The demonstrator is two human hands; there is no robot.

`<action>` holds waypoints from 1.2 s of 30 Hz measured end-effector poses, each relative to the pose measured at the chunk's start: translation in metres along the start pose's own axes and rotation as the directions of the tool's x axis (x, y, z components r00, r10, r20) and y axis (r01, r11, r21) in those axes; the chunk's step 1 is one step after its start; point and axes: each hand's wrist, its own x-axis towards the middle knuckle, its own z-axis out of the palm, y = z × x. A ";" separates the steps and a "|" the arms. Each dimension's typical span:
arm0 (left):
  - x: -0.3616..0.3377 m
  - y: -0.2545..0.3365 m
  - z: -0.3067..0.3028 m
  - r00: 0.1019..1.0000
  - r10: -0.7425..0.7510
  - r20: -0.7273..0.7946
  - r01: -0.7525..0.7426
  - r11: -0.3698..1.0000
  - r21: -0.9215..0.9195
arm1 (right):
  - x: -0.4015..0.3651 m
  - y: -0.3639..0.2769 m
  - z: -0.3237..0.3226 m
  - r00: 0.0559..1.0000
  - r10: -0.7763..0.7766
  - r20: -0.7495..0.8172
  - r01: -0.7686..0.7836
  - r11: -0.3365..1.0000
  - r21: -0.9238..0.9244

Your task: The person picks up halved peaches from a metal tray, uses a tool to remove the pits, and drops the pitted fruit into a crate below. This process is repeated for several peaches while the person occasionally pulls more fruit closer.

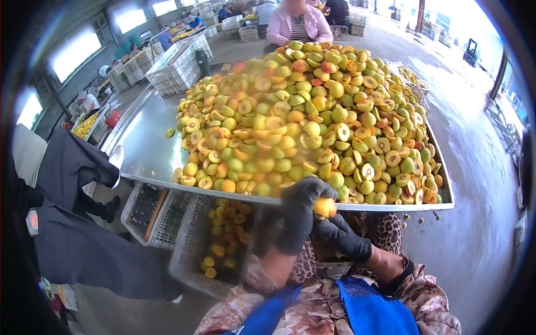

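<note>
Both my hands wear dark gloves and meet just in front of the tray's near edge. My left hand (300,215) is closed around a yellow-orange peach (325,207), which shows between its fingers. Right below the peach, my right hand (343,237) is curled with its fingertips against the fruit's underside. Whatever else those fingers hold is hidden. Beyond them rises a large heap of peaches (329,120), many cut in half with pits showing. The heap lies on a shallow metal tray (142,148).
Under the tray stands a plastic crate (187,254) with several peaches (226,234) inside. Another crate (148,215) is left of it. A person in dark trousers (92,251) sits close on my left. Across the tray sits a person in a pink jacket (298,25). White crates (178,64) stand behind.
</note>
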 end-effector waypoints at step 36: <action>0.380 -0.277 0.188 0.767 -0.133 0.627 -0.614 0.130 0.779 | -0.087 0.142 -0.242 0.952 -0.305 -0.031 0.151 0.553 -0.819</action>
